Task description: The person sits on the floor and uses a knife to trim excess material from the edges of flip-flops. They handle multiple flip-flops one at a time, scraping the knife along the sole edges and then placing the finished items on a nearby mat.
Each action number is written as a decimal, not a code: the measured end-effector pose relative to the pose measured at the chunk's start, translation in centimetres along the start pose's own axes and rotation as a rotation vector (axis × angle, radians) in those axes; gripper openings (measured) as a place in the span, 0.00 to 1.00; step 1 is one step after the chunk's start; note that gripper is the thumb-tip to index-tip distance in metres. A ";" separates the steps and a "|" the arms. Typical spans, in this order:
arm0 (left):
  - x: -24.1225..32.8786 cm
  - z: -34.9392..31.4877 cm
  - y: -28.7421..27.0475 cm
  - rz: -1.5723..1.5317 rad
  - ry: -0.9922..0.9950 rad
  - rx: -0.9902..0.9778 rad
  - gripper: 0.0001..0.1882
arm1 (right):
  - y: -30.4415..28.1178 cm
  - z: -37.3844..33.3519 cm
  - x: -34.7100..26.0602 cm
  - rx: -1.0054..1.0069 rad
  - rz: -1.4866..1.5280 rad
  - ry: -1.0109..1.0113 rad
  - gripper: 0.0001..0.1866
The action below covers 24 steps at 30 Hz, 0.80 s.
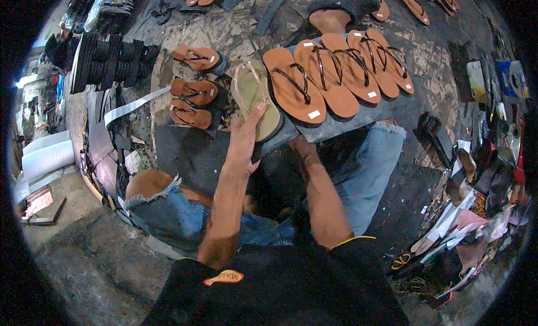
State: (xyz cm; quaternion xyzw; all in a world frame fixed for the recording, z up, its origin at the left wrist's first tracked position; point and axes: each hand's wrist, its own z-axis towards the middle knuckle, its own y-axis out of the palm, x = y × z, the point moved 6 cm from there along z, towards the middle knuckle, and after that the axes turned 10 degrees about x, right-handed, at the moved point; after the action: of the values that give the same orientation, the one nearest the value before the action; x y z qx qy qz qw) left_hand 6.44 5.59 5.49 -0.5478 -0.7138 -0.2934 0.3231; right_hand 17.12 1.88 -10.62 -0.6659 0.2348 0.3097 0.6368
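My left hand [246, 130] grips an olive-green flip-flop [260, 116] with a glittery strap, its thumb lying across the sole. That flip-flop stands at the left end of a row of orange-brown flip-flops [308, 102] with dark shiny straps and small white stickers. The row rests on a dark grey board [336, 128] over my lap. Below the board's near edge is my right hand [303, 148]; its fingers are hidden under the board.
Smaller brown sandals [193, 93] lie left of the board. Further left stand stacked black soles [112, 62] and a white strip [134, 105]. Scraps and offcuts [459, 230] clutter the right side. More brown flip-flops [412, 5] lie at the far edge.
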 end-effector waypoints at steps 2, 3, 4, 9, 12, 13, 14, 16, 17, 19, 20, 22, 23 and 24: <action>0.6 0.0 0.9 0.110 0.007 0.018 0.38 | -1.8 1.4 0.5 -0.121 0.053 0.164 0.19; 1.2 -1.1 0.6 0.136 -0.019 0.077 0.35 | -2.2 2.3 -0.2 -0.162 0.103 0.221 0.19; 1.6 -2.3 -0.2 0.160 -0.043 0.151 0.32 | -2.2 3.6 -1.1 -0.185 0.165 0.255 0.19; 3.5 -9.6 -3.9 0.180 -0.044 0.161 0.31 | -5.8 7.0 -4.4 -0.024 0.577 0.456 0.20; 4.9 -12.7 -7.5 0.271 0.115 0.164 0.28 | -9.4 5.9 -10.6 0.052 1.074 0.596 0.21; 5.0 -13.4 -7.3 0.301 0.208 0.117 0.28 | -12.1 4.8 -12.6 0.111 1.262 0.636 0.21; 4.4 -14.1 -6.4 0.335 0.289 0.053 0.27 | -15.0 3.7 -13.8 0.182 1.428 0.632 0.20; 3.5 -16.4 -4.3 0.428 0.467 0.043 0.29 | -18.9 2.8 -16.1 0.301 1.190 0.333 0.18; 4.4 -17.1 -3.8 0.291 0.464 0.009 0.28 | -21.4 2.6 -17.6 0.357 1.060 0.177 0.20; 7.1 -17.6 -4.1 0.029 0.448 -0.050 0.26 | -23.5 -0.7 -18.4 0.256 1.028 0.251 0.19; 8.3 -18.2 -4.4 0.007 0.441 -0.038 0.25 | -23.7 -2.8 -19.5 0.199 1.033 0.264 0.19; 9.5 -17.5 -4.6 0.044 0.398 -0.033 0.22 | -23.5 -6.1 -20.4 0.234 0.965 0.244 0.19; 10.4 -17.7 -4.8 0.119 0.373 -0.020 0.21 | -23.9 -7.3 -21.0 0.319 0.922 0.199 0.18; 10.3 -17.7 -5.3 0.093 0.349 -0.043 0.20 | -24.0 -8.2 -21.2 0.413 0.863 0.154 0.18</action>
State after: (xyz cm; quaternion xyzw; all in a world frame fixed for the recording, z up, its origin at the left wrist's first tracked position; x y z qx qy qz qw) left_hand 1.78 -3.19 24.17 -0.5277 -0.6143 -0.3838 0.4437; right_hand 20.26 -6.13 21.32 -0.3885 0.5927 0.4423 0.5497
